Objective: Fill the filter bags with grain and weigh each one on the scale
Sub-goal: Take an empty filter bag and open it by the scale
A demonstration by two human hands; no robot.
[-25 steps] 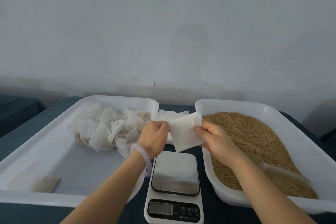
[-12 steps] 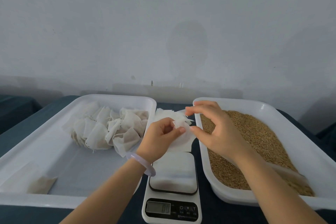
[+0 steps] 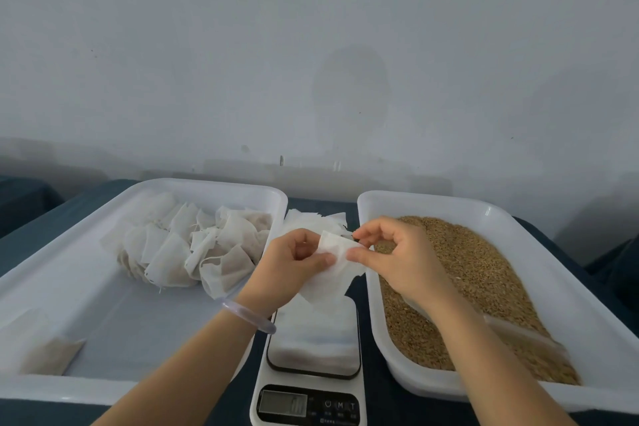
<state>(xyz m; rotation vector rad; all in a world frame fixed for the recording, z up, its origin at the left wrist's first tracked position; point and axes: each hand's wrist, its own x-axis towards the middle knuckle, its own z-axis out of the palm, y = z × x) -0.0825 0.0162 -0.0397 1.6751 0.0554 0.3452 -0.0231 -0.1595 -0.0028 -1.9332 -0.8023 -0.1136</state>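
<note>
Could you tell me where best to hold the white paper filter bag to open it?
Pinch the white paper filter bag at its upper edge, left hand from the left, right hand from the right. It hangs flat and limp, so likely only that folded edge parts.

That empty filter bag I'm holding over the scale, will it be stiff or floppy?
Probably floppy: the filter bag droops and creases below where the left hand and right hand pinch it. Likely very light, since it looks thin and flat.
</note>
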